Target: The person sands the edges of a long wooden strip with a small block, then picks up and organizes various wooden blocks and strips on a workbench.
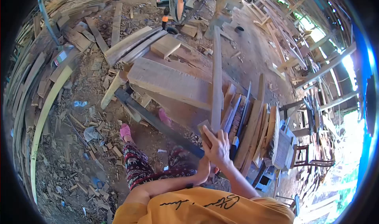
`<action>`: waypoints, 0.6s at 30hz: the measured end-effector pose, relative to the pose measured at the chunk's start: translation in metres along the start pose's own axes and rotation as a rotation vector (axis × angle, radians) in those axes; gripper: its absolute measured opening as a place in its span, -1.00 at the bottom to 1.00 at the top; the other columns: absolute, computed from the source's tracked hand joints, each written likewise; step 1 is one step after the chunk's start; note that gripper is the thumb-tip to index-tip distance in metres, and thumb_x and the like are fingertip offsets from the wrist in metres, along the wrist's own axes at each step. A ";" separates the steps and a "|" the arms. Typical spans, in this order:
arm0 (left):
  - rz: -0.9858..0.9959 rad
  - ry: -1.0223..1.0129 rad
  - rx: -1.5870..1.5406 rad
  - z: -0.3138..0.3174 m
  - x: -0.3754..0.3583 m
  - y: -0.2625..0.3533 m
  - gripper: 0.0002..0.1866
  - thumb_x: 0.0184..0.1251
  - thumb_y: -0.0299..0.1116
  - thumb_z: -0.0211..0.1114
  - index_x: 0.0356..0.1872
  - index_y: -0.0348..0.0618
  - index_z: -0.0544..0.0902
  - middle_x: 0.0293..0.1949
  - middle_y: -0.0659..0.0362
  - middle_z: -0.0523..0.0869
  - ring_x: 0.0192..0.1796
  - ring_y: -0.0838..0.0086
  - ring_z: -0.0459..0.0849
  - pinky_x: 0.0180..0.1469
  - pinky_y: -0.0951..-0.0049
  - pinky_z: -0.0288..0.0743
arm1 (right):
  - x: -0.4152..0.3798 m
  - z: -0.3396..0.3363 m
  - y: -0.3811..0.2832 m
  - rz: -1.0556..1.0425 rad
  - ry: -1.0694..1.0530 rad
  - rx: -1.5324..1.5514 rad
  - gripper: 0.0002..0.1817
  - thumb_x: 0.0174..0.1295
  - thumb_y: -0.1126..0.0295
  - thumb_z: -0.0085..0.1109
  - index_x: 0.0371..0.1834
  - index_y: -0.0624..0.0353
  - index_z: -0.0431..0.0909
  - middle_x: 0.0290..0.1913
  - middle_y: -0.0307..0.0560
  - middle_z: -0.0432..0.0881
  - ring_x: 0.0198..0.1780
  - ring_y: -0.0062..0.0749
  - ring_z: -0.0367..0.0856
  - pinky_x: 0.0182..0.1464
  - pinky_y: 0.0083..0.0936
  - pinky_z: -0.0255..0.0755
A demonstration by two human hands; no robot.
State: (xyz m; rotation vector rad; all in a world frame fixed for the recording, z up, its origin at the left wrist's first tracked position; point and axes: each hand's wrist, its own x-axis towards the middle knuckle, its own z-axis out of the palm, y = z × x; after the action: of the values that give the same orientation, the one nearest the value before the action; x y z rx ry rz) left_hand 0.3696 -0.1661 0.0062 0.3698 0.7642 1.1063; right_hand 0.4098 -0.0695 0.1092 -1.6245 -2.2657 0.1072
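A long, narrow wooden strip (216, 74) runs from the far work surface down to my hands. My right hand (217, 147) lies over its near end, its fingers wrapped round a small flat block (205, 132) that touches the strip's left side. Just below, my left hand (203, 169) is at the near end of the strip, close under my right wrist. Most of its fingers are hidden, so its hold cannot be made out. To the left of the strip lies a thick, wide plank (169, 82).
A dark beam (158, 123) slants past my legs. Upright boards (252, 133) stand close on the right. Beyond the wide plank are a loose wood block (165, 46) and a fan (177, 4). Offcuts litter the ground; a curved pale strip (44, 117) lies far left.
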 end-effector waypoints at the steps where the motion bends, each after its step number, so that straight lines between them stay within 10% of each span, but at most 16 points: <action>1: -0.016 0.003 0.001 0.003 -0.004 0.007 -0.31 0.54 0.32 -0.21 -0.13 -0.23 0.48 -0.57 0.14 0.54 -0.62 0.46 0.57 -0.57 0.45 0.44 | 0.001 -0.001 0.001 -0.005 -0.053 0.020 -0.39 0.07 0.37 0.33 0.30 -0.17 0.56 -0.17 0.08 0.50 -0.12 0.08 0.51 -0.09 -0.10 0.46; 10: -0.274 0.113 -0.118 0.006 -0.004 0.032 -0.30 0.47 0.36 -0.08 -0.18 -0.23 0.49 -0.54 0.13 0.53 -0.59 0.46 0.59 -0.53 0.43 0.50 | 0.248 0.058 0.103 0.140 0.190 0.040 -0.53 0.22 0.24 0.20 0.24 -0.16 0.59 -0.07 0.26 0.60 -0.03 0.25 0.54 -0.02 0.09 0.48; 18: -0.277 0.096 -0.153 0.006 -0.002 0.025 -0.32 0.52 0.32 -0.14 -0.15 -0.21 0.50 -0.53 0.16 0.55 -0.60 0.46 0.59 -0.56 0.46 0.48 | 0.054 0.017 0.030 -0.090 0.124 -0.035 -0.43 0.23 0.32 0.20 0.37 -0.11 0.48 -0.13 0.18 0.51 -0.13 0.14 0.50 -0.12 -0.03 0.42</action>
State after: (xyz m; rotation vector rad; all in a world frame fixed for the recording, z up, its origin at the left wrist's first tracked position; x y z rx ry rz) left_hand 0.3566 -0.1569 0.0267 0.0786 0.7835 0.9182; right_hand 0.4160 -0.0068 0.0978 -1.5004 -2.2531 -0.0542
